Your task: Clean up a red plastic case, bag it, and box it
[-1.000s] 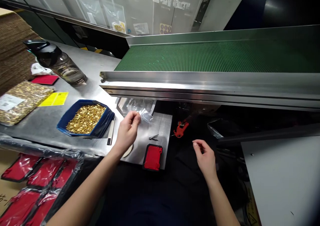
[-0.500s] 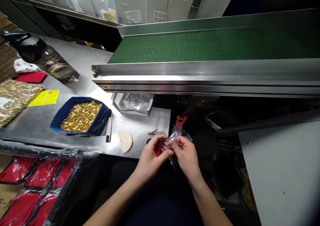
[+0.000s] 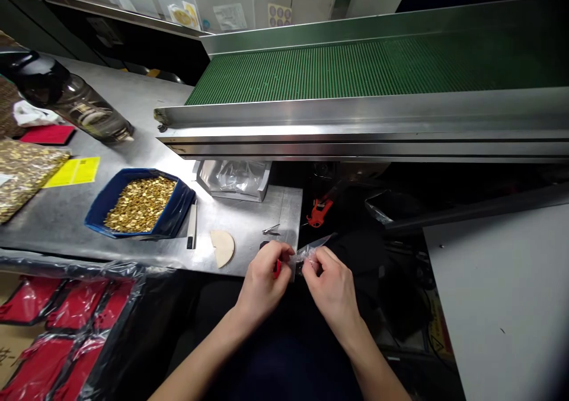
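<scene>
A small clear plastic bag (image 3: 311,248) is stretched between my hands, just past the table's front right corner. My right hand (image 3: 333,285) pinches it between thumb and fingers. Curled fingers of my left hand (image 3: 265,276) hold a small red item (image 3: 278,268), mostly hidden, and their tips meet the bag's left edge. I cannot make out the red item's kind. Near my left hand lie a small metal tool (image 3: 271,230) and a pale rounded disc piece (image 3: 222,247) with a cut-out. An orange-red clamp-like tool (image 3: 319,212) sits beyond the bag.
A blue tray (image 3: 98,216) of small gold pieces stands left, beside a box cutter (image 3: 191,226). Clear bags fill a grey bin (image 3: 262,195) under the green conveyor (image 3: 311,75). A bottle (image 3: 91,108) stands back left. Wrapped red pouches (image 3: 35,359) lie in a lined box.
My hands have drawn slightly apart, and the clear bag now stretches sideways between them. The orange-red tool behind is more fully visible. The whole view has shifted slightly.
</scene>
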Available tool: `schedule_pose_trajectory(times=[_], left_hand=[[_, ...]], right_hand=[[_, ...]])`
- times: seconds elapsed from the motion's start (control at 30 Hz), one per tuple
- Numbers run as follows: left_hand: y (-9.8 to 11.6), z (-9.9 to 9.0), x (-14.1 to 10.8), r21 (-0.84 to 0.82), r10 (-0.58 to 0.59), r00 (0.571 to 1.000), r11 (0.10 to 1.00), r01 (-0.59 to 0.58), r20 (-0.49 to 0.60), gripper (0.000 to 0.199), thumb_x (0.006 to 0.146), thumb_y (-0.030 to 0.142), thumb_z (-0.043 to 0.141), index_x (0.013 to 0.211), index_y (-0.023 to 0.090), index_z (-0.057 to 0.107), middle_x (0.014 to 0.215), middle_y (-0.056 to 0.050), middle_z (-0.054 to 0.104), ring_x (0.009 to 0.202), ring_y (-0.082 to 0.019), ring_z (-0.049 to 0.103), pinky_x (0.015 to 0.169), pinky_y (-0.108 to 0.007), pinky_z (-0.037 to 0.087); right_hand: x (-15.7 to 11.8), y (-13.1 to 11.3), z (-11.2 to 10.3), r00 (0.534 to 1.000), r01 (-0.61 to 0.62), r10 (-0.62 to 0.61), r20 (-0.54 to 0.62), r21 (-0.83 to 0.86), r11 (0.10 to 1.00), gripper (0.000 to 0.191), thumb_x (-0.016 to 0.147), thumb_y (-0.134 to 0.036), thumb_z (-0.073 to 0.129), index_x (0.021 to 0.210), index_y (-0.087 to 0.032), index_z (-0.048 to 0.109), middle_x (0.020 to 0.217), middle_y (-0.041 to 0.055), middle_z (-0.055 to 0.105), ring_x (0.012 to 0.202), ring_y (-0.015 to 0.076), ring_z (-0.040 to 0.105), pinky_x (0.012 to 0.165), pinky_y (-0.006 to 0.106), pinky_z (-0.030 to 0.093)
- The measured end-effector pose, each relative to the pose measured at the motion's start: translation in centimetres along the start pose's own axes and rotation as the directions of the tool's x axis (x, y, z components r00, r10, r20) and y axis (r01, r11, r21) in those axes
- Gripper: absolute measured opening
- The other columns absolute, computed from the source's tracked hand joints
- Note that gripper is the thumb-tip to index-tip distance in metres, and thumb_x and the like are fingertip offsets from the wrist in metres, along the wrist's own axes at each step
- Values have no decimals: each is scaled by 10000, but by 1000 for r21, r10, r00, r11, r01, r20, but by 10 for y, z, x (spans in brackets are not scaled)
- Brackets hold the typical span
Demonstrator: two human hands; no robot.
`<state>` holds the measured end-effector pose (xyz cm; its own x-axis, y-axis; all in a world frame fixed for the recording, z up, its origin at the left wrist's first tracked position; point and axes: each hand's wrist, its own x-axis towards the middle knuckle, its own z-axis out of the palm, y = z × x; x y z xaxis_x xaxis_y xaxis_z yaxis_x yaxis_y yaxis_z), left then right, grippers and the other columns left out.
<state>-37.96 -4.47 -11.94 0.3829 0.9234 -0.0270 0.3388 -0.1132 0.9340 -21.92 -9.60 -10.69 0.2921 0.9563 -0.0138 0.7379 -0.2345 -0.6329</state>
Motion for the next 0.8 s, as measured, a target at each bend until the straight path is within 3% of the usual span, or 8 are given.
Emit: schedule_pose_trajectory(times=[0.1,0.2,0.3,0.43,0.57,0.7,0.8], left_hand=[[-1,3,0,-37,-34,999,999,33,-41,206,917,144,495,1053,240,615,924,-34,631,821,-207,595,746,-335,466],[0,5,3,-165,-92,995,982,97,38,271,900,113,471,1104,229,606,973,-33,618,847,-191,581,761,-318,471],[2,7,7,-386,-205,963,886,257,173,296,874,108,459,1110,235,586,936,-10,587,750,-156,542,663,-272,453],[3,5,13,-546,-293,942,768,335,166,231,917,185,516,1138,240,555,892,17,518,655,-111,448,581,-223,395],[3,0,14,-639,-259,951,706,305,168,321,946,254,606,1256,249,526,929,8,499,713,-103,453,623,-204,406],[1,-9,9,-680,-151,950,668,301,272,588,919,326,698,1435,335,415,1060,-8,489,652,-71,441,568,-205,386],[-3,-17,5,-582,-105,931,754,304,350,759,840,288,783,1482,371,387,1182,-33,518,690,-81,512,629,-235,448]], right_hand=[[3,-3,-3,1000,-24,24,0,89,996,214,937,-257,527,726,-241,490,758,-14,561,670,156,509,647,274,367],[7,-4,-5,993,-95,75,89,246,965,211,913,-268,561,725,-234,472,691,-44,516,634,135,486,620,251,370],[9,-2,-1,980,-169,112,165,395,903,138,906,-270,559,807,-242,467,706,-56,517,603,125,485,581,239,365],[9,6,5,960,-243,135,245,492,836,148,971,-390,537,949,-254,481,732,-57,528,587,124,474,548,234,352],[9,12,7,929,-310,111,353,579,754,275,955,-479,608,934,-254,451,635,-93,456,521,99,337,505,227,278],[12,13,4,915,-340,52,401,694,635,358,866,-416,747,935,-250,437,672,-96,448,574,96,337,537,220,285],[13,11,1,894,-372,20,449,716,591,366,827,-363,771,940,-251,442,719,-85,476,615,104,377,573,223,325]])
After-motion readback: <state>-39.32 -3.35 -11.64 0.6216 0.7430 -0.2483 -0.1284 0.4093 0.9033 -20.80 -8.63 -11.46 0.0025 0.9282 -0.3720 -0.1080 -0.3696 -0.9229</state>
